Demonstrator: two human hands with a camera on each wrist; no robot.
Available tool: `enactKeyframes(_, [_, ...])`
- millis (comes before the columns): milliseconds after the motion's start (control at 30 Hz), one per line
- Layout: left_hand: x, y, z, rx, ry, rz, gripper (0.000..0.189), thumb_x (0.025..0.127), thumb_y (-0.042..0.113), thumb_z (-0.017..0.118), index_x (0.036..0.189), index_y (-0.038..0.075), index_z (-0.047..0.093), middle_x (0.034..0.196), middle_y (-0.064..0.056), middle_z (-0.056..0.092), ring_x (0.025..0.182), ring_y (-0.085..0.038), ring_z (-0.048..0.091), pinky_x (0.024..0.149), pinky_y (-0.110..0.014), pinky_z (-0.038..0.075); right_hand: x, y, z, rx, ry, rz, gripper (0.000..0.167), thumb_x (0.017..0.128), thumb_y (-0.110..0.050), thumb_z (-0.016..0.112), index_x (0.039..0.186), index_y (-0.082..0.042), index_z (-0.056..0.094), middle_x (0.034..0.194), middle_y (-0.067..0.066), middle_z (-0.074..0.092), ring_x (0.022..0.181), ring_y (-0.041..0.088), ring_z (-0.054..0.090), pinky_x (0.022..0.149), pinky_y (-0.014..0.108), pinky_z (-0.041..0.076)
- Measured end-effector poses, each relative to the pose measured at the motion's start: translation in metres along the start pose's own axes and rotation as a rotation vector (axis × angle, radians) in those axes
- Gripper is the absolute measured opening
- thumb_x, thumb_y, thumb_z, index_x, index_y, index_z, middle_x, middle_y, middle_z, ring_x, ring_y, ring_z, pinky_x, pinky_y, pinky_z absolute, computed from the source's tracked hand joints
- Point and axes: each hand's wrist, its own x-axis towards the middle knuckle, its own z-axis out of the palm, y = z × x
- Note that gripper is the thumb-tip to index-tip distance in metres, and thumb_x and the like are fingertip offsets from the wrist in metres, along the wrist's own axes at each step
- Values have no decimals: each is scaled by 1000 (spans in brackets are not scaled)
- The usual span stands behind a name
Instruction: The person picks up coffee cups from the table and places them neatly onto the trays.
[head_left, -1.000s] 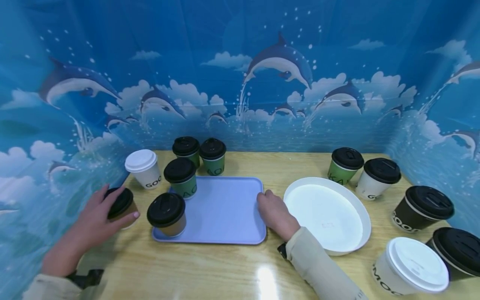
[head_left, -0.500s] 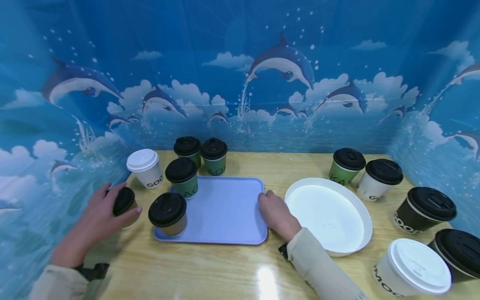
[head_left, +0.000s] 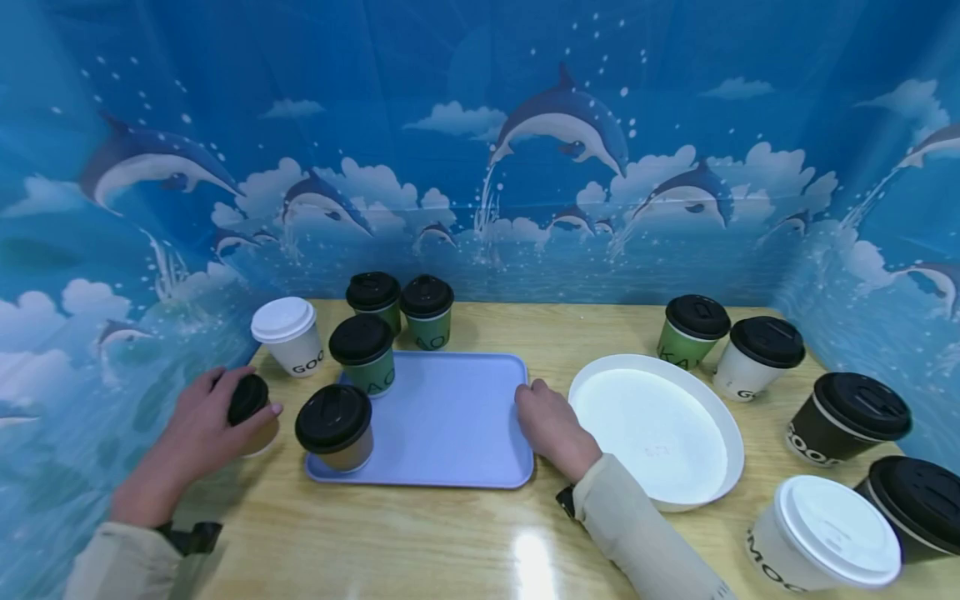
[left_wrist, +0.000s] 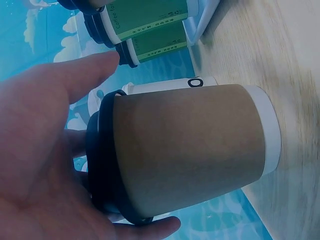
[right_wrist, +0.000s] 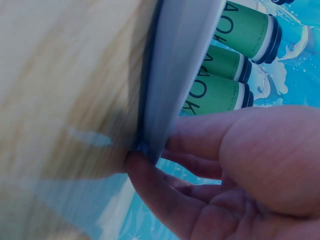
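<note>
One brown cup at the head view's left comes within grasp as the left hand edges closer, fingers spread, the right hand's pinching the tray.

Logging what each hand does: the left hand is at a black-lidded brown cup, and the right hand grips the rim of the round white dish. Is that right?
Not quite: the right hand grips the edge of the lavender rectangular tray, as the head view shows. The left hand is indeed at a black-lidded brown cup.
</note>
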Motion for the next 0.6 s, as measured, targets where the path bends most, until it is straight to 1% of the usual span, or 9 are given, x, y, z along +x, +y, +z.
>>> enactKeyframes(133, [0,0,1,-4,11,4,83,103,50,60,152,-11,32,148,-52,20,129,-71,24,96,-82,30,0,0,0,0,-4,5,17,101,4,47,101,7,64,92,23,58,74,35,61,66,48,55])
enactKeyframes(367, [-2,1,1,-14,35,35,73,106,43,55,151,-11,35,146,-50,26,128,-70,28,95,-80,31,1,0,0,-1,-12,13,17,100,4,48,103,8,64,93,24,58,74,36,61,66,48,55])
enactKeyframes(467, [-4,2,1,-4,47,32,71,106,42,57,151,-9,36,145,-49,27,127,-69,29,94,-80,33,1,1,1,-4,-15,15,17,100,4,48,103,8,64,94,24,58,75,36,61,67,48,55])
enactKeyframes(600, [-6,3,4,9,80,30,71,103,40,63,149,-8,39,143,-49,29,124,-69,31,91,-80,35,1,1,1,0,-7,12,17,100,4,49,102,8,64,93,23,58,74,36,61,65,48,55])
